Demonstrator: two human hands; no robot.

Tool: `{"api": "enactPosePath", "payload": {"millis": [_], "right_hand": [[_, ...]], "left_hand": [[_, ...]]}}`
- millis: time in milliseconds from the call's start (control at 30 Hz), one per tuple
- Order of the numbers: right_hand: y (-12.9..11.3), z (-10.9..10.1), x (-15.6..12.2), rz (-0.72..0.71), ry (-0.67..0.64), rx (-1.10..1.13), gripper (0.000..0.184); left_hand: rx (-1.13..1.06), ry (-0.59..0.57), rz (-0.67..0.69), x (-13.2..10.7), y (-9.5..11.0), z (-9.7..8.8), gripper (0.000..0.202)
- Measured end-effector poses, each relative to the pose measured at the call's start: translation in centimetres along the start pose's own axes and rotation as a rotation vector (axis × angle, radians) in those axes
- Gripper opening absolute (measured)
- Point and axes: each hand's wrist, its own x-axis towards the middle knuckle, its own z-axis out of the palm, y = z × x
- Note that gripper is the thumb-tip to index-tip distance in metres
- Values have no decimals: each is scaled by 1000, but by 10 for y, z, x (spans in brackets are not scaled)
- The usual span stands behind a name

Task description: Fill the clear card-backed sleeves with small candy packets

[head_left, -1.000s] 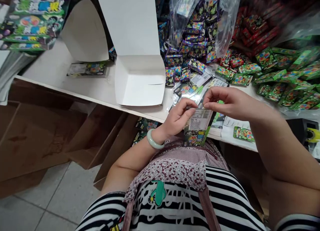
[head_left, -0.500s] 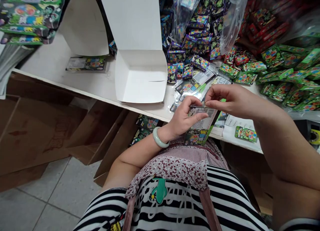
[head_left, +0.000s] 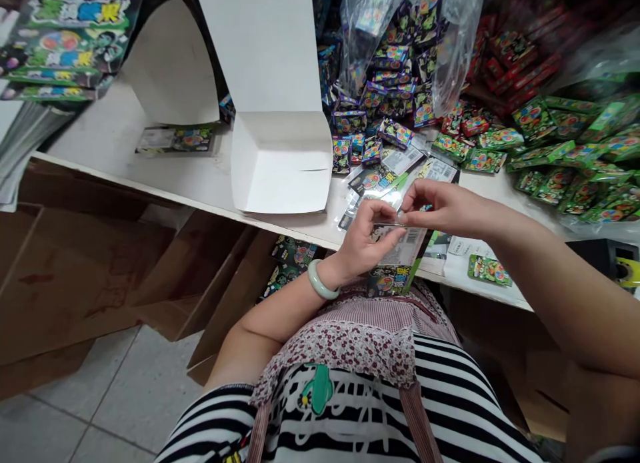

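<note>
My left hand [head_left: 367,239] pinches the top edge of a clear plastic packet [head_left: 397,263] that holds a card with a barcode label and green-and-black print. A pale green bangle [head_left: 320,283] circles that wrist. My right hand [head_left: 443,209] pinches the same top edge from the right, fingers pressed together. The packet hangs just in front of the table's near edge, above my lap. A small green item shows between my right fingers, too small to name.
An open white cardboard box [head_left: 283,163] stands on the white table [head_left: 150,166]. Several small purple boxes [head_left: 385,96] spill from a clear bag, with green boxes [head_left: 575,156] and red ones [head_left: 505,49] to the right. Flat packets [head_left: 175,139] lie left. Brown cartons [head_left: 75,263] sit below.
Both hands stay on the packet's top edge; my right fingers have closed in toward the left thumb along that edge. The view shifted slightly.
</note>
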Motion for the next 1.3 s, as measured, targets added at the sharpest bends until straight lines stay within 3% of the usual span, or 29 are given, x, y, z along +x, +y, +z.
{"api": "enactPosePath", "payload": {"millis": [133,233,467,567,633,700,767,833,867,933,1000,1133,1300], "right_hand": [[8,6,6,207,-163,247,15],[8,6,4,264,-184,340,9],[13,9,2,109,-153,343,21],[18,10,6,98,-185,385,12],[27,-2,10,104,-179,376,6],[42,-27,13,83,-60,232,9],[65,-64,13,82,228,-48,11],[91,-102,14,172,585,-390,15],[104,-119,14,213,676,-535,20],[124,-144,18,266,735,-759,26],[136,-155,25,275,729,-845,33],[146,-155,36,277,751,-838,54],[162,-147,24,216,812,-260,33]], "left_hand": [[36,-38,43,-3,4,-2,29],[50,-47,53,-3,7,-5,25],[100,-100,49,-1,6,-13,27],[100,-201,49,7,10,-19,27],[103,-288,-28,14,11,-28,27],[123,-304,-193,19,8,-41,26],[119,-213,-381,23,1,-54,29],[85,-36,-515,24,-10,-64,32],[64,70,-555,25,-16,-67,33],[16,281,-582,27,-27,-68,33],[-75,416,-596,29,-39,-62,35],[-263,482,-716,27,-59,-46,46],[-245,508,-733,7,-67,-42,50]]}}
